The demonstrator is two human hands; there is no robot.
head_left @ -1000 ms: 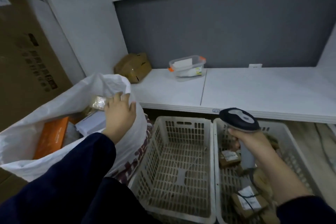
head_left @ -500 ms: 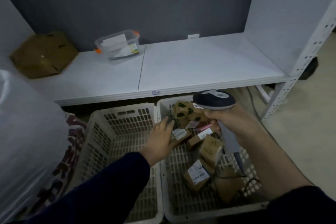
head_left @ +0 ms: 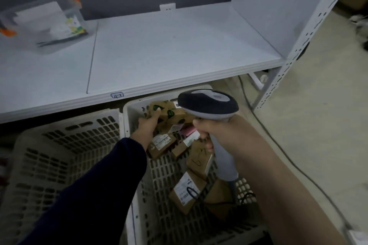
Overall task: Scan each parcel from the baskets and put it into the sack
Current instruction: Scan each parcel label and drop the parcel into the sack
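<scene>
A: Where the white shelf (head_left: 179, 55) overhangs the floor, what is listed?

B: On the shelf, far left: one clear lidded box (head_left: 45, 24), orange clips, blurred. Under the front edge: two slatted baskets side by side, left basket (head_left: 59, 155) and right basket (head_left: 133, 109). On the floor, right: one dark cable (head_left: 278, 145).

A: Obstructions?

B: One scanner (head_left: 208, 105), held over the right basket by the right hand (head_left: 225, 133), fingers wrapped round its handle. It hides part of the heap.

A: Parcels?

B: Brown cartons (head_left: 187, 191), white labels, tumbled in the right basket. At its far end: leaf-printed parcel (head_left: 169, 111), green marks on brown. The left hand (head_left: 148, 125) grips its left edge, fingers curled.
</scene>
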